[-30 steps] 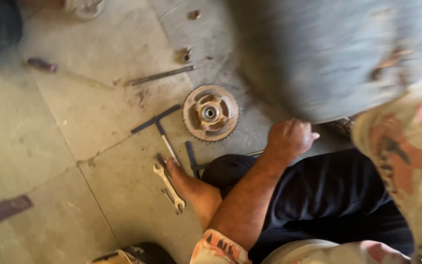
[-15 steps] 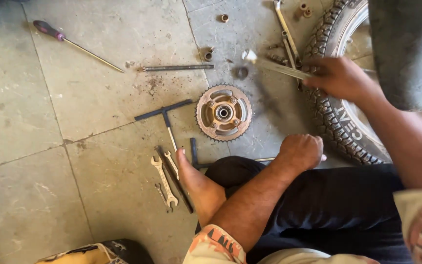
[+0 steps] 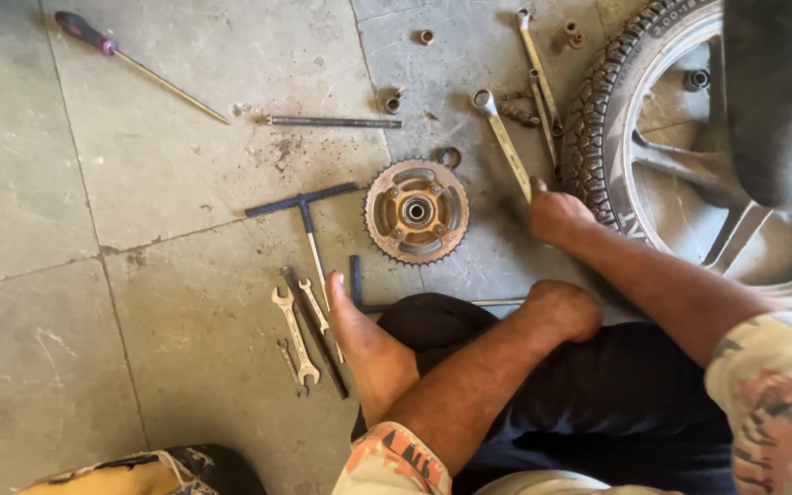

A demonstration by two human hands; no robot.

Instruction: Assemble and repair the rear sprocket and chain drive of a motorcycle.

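Two hands in view, both the person's own. Change noted: half a second ago the right hand sat higher, at the upper edge of the tyre, over a long tool; now the right hand (image 3: 556, 215) has dropped to centre-right of the frame, fingers curled shut round the lower end of the ring spanner (image 3: 503, 137). The spanner's ring end points up and left across the floor. Judgement: the spanner is now held low on its shaft, not yet on any fitting. The left hand (image 3: 566, 310) has stayed put, closed in a loose fist and resting on the dark-trousered knee; it holds nothing that I can see. The sprocket (image 3: 414, 211) lies flat at centre, just left of the right hand, apart from it, as before. Edges: the tyre (image 3: 598, 137) is just beside the right hand on its right; a dark bulk (image 3: 781, 92) hides the upper right corner. Two more wrenches (image 3: 538, 73) lie near the spanner's upper end, and a small ring (image 3: 448, 158) sits between spanner and sprocket. The bare foot (image 3: 359, 339) touches the open-end spanners (image 3: 297, 335) at lower centre, with the T-wrench (image 3: 304, 206) above them. Open room: the floor (image 3: 75, 275) is bare over the left third, below the screwdriver (image 3: 93, 37).
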